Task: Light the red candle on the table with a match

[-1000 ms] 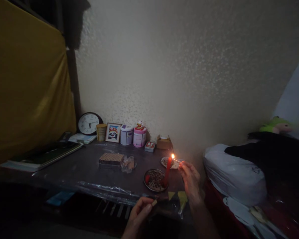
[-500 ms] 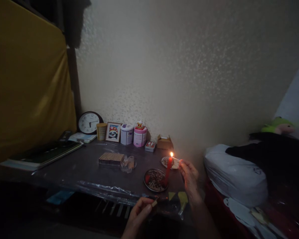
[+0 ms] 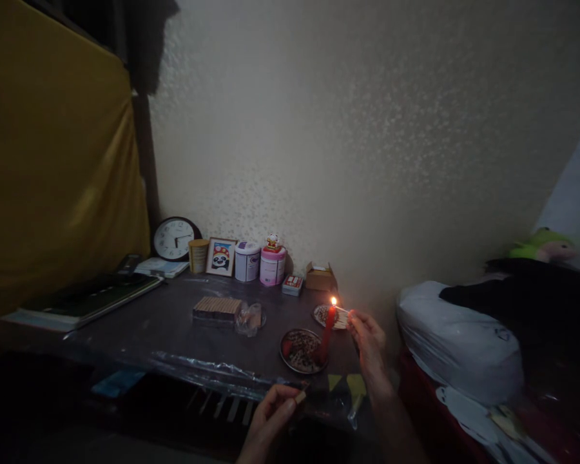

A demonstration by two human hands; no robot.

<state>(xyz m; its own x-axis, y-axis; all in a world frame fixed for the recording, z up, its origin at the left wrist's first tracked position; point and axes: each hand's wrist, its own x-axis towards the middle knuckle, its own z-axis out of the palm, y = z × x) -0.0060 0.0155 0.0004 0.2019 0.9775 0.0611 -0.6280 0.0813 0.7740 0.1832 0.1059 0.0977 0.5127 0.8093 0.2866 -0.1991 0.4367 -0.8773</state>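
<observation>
Burning match (image 3: 341, 310) (perhaps touching) candle (image 3: 327, 330)

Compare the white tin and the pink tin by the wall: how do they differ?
The white tin has a pale body with a dark label; the pink tin is pink and white. The pink tin carries a small figurine on its lid; the white tin's top is bare. Both stand upright, side by side against the wall, similar in size.
</observation>
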